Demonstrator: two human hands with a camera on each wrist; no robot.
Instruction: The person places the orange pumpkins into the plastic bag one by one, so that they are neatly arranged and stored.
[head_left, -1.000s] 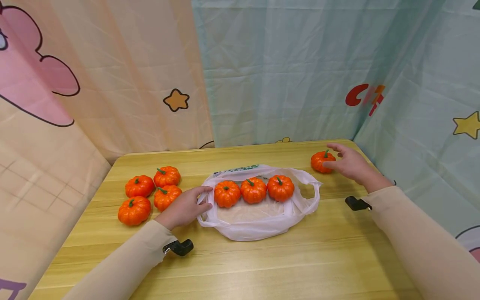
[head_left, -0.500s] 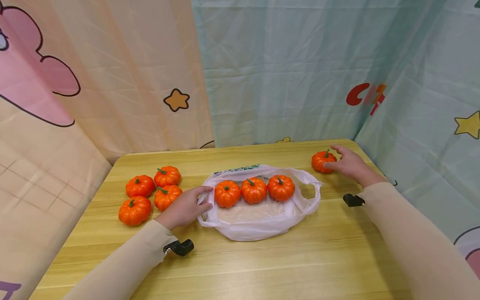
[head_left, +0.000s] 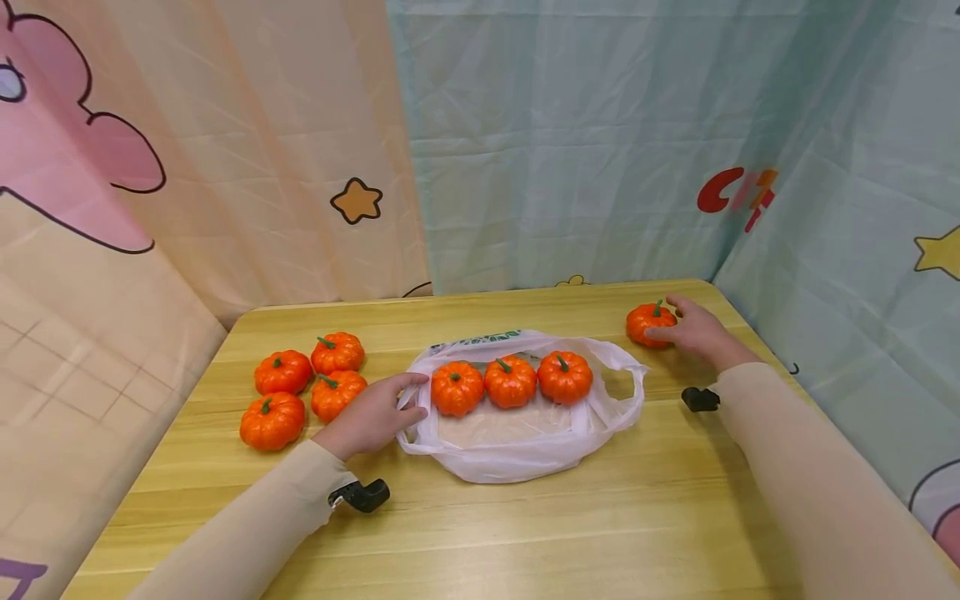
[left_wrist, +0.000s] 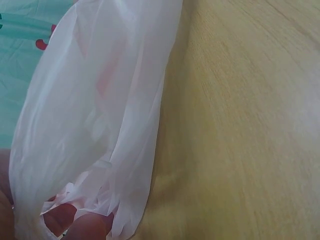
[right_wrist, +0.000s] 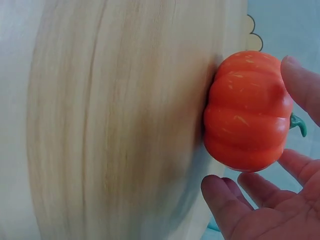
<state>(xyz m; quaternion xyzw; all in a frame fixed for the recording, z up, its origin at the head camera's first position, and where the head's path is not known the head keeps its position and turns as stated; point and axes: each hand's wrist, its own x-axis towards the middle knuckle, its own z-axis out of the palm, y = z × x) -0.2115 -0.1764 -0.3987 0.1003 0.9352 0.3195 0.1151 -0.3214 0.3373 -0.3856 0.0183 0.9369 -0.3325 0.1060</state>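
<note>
A white plastic bag (head_left: 510, 462) lies spread in the middle of the table, three small orange pumpkins (head_left: 511, 382) in a row in its opening. My left hand (head_left: 369, 415) holds the bag's left edge by the handle; in the left wrist view its fingertips (left_wrist: 90, 227) show partly behind the plastic. At the far right stands a single pumpkin (head_left: 649, 324) with a green stem. My right hand (head_left: 701, 335) is spread around its right side. In the right wrist view the thumb overlaps this pumpkin (right_wrist: 248, 115), while the lower fingers stay spread and at least partly apart from it.
Several more pumpkins (head_left: 272, 421) stand grouped at the left of the wooden table (head_left: 480, 550), close to my left forearm. Printed curtains (head_left: 570, 150) hang behind the table's back edge and along both sides.
My right hand has shifted slightly nearer, its upper fingers coming down a little beside the far-right pumpkin. The left hand and the bag keep their places; the head view has turned slightly.
</note>
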